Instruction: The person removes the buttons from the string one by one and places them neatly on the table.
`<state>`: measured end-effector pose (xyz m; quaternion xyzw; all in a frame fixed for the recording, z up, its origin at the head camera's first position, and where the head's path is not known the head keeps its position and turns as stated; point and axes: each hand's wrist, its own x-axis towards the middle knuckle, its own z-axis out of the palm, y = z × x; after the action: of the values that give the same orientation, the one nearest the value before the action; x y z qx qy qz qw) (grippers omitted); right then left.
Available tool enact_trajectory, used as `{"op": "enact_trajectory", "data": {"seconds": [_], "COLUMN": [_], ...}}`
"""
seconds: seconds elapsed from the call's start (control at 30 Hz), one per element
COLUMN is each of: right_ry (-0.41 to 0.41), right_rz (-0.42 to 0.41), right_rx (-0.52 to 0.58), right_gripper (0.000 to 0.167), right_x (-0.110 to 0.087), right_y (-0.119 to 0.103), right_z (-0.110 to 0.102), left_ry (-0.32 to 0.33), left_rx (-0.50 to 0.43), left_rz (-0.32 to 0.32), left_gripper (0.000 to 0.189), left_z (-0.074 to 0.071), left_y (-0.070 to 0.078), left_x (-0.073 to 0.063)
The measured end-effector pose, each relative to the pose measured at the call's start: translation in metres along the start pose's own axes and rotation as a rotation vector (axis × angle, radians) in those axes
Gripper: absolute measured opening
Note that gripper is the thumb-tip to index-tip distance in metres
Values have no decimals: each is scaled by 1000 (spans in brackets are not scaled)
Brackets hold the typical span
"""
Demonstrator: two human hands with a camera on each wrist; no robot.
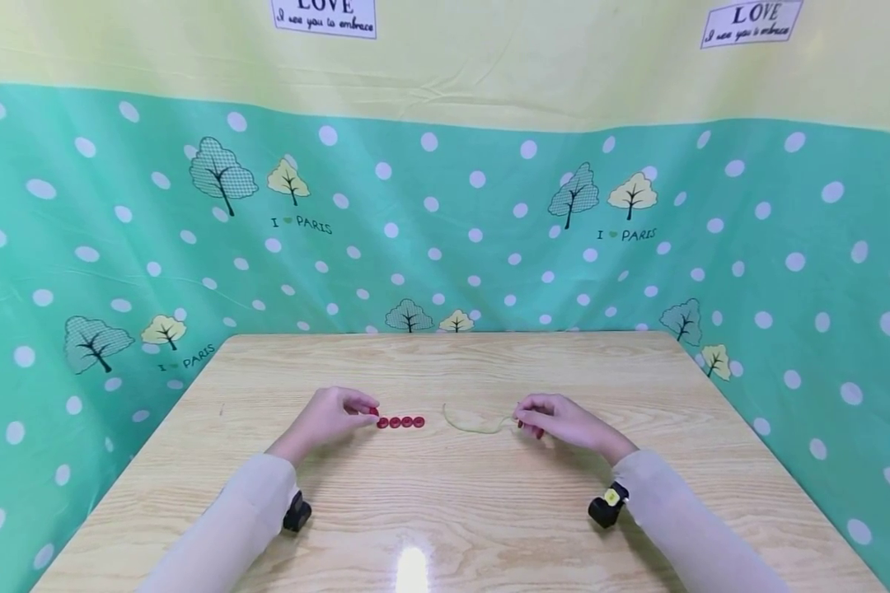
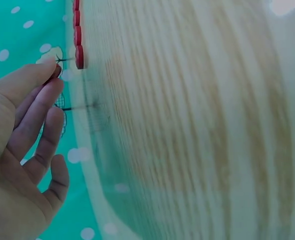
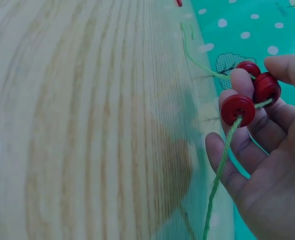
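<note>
In the head view my left hand [image 1: 328,418] is at the left end of a short row of red buttons [image 1: 407,422] on the table. Between its thumb and forefinger it pinches one red button [image 2: 56,73], mostly covered by the fingertips. My right hand [image 1: 564,418] holds a light green cord [image 1: 475,429] strung with a few red buttons [image 3: 238,110]. Thumb and fingers close around the strung buttons, while one button hangs lower across the fingers. The cord's free end curves over the tabletop toward the row; its other end hangs below the hand in the right wrist view.
The light wood-grain table [image 1: 430,511] reaches back to a green and yellow curtain [image 1: 445,222] with white dots and tree prints. Each wrist wears a small black camera [image 1: 606,506]. A bright reflection shows near the table's front edge.
</note>
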<state>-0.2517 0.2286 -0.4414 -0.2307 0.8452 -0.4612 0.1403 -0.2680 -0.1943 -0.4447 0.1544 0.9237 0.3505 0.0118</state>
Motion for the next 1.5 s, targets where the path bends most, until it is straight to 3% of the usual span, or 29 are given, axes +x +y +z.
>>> {"op": "enact_trajectory", "data": {"seconds": [0.3, 0.73, 1.5], "right_ry": [-1, 0, -3], "right_rz": [1, 11, -10], "right_rx": [21, 20, 16], "right_gripper": [32, 32, 36], "right_x": [0, 2, 2], "right_y": [1, 1, 5], "right_z": [-1, -5, 0], "left_ry": [-26, -15, -18], "left_rx": [22, 51, 51], "left_rz": [13, -4, -6], "left_gripper": [23, 17, 26], "left_z": [2, 6, 7], "left_y": [-8, -12, -6], "left_x": [-2, -2, -3]}}
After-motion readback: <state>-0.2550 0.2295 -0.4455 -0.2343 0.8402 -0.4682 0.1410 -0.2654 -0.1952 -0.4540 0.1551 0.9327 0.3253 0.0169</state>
